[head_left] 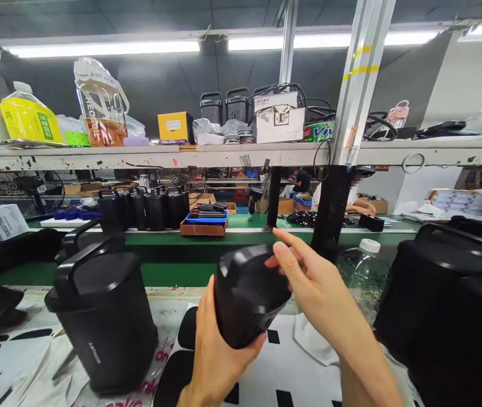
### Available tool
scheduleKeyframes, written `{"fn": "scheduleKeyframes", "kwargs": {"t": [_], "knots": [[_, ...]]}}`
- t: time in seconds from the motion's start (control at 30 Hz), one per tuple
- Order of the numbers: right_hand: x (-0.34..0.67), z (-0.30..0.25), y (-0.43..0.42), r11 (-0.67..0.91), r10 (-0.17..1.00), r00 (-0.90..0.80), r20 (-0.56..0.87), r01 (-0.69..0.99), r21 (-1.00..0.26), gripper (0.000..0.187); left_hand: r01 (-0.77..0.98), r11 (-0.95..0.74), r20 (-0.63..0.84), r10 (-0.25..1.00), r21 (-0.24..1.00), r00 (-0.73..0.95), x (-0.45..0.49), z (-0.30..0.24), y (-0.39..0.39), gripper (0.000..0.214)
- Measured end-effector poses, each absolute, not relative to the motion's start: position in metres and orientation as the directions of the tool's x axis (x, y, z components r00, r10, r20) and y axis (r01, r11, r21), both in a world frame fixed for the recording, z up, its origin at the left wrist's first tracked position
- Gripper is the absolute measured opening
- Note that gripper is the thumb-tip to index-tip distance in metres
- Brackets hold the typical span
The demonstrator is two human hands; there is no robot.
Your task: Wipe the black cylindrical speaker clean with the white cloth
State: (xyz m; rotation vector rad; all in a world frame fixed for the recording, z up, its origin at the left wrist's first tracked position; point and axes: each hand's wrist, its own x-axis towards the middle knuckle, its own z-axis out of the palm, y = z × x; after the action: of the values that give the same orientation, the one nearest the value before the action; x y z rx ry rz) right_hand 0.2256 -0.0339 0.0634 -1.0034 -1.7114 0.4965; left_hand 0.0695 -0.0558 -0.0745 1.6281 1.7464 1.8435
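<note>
My left hand [213, 350] grips a black speaker body [245, 297] from below and the left, holding it tilted above the bench. My right hand [309, 282] rests its fingertips on the upper right edge of the same black speaker body, fingers stretched out. A second black speaker with a carry handle [100, 316] stands upright on the bench to the left, apart from both hands.
A clear plastic bottle with a white cap [364, 271] stands right of my hands. Large black speakers [448, 299] crowd the right side. A green conveyor [241, 229] carries more black speakers [147, 208] and a tray [203, 223]. An overhead shelf [224, 154] holds boxes and bottles. A person [353, 195] sits beyond.
</note>
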Motion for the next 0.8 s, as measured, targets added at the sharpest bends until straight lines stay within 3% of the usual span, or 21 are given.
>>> {"fn": "scheduleKeyframes", "kwargs": {"t": [0.1, 0.17, 0.23, 0.3, 0.37, 0.43, 0.5, 0.53, 0.57, 0.63, 0.7, 0.8], "knots": [[0.237, 0.064, -0.017, 0.505, 0.861, -0.082, 0.501, 0.038, -0.862, 0.065, 0.852, -0.255, 0.818, 0.495, 0.458, -0.292, 0.087, -0.062, -0.04, 0.104], [0.242, 0.065, -0.013, 0.431, 0.891, -0.056, 0.451, -0.212, -0.877, 0.064, 0.927, -0.256, 0.912, 0.375, 0.274, -0.166, 0.099, -0.059, -0.03, 0.1], [0.244, 0.067, -0.013, 0.414, 0.901, 0.027, 0.434, -0.353, -0.839, 0.061, 0.913, -0.354, 0.946, 0.312, 0.204, -0.09, 0.108, -0.06, -0.022, 0.094], [0.245, 0.066, -0.013, 0.463, 0.883, 0.128, 0.451, -0.383, -0.799, 0.056, 0.791, -0.547, 0.93, 0.358, 0.276, -0.077, 0.109, -0.062, -0.014, 0.08], [0.25, 0.064, -0.012, 0.493, 0.868, 0.159, 0.471, -0.39, -0.777, 0.051, 0.594, -0.651, 0.856, 0.498, 0.474, -0.137, 0.096, -0.06, -0.002, 0.065], [0.258, 0.063, -0.009, 0.534, 0.843, 0.186, 0.505, -0.41, -0.739, 0.047, 0.429, -0.567, 0.704, 0.638, 0.703, -0.311, 0.074, -0.052, 0.015, 0.053], [0.268, 0.062, -0.006, 0.6, 0.791, 0.2, 0.578, -0.438, -0.669, 0.049, 0.18, -0.401, 0.437, 0.768, 0.898, -0.468, 0.052, -0.042, 0.031, 0.056], [0.273, 0.062, -0.004, 0.635, 0.757, 0.2, 0.623, -0.45, -0.627, 0.052, -0.004, -0.311, 0.274, 0.842, 0.95, -0.464, 0.043, -0.038, 0.037, 0.062], [0.276, 0.061, -0.002, 0.666, 0.723, 0.201, 0.661, -0.457, -0.59, 0.055, -0.2, -0.211, 0.119, 0.911, 0.957, -0.395, 0.036, -0.033, 0.04, 0.068], [0.279, 0.059, 0.003, 0.705, 0.673, 0.209, 0.709, -0.472, -0.53, 0.058, -0.506, -0.054, -0.034, 0.986, 0.861, -0.163, 0.027, -0.026, 0.038, 0.078], [0.278, 0.057, 0.009, 0.696, 0.665, 0.218, 0.714, -0.527, -0.487, 0.058, -0.646, -0.036, -0.007, 0.998, 0.762, -0.064, 0.021, -0.018, 0.027, 0.074], [0.276, 0.055, 0.019, 0.611, 0.694, 0.177, 0.698, -0.658, -0.44, 0.059, -0.674, -0.175, 0.073, 0.981, 0.718, -0.178, 0.014, -0.009, 0.013, 0.054]]}}
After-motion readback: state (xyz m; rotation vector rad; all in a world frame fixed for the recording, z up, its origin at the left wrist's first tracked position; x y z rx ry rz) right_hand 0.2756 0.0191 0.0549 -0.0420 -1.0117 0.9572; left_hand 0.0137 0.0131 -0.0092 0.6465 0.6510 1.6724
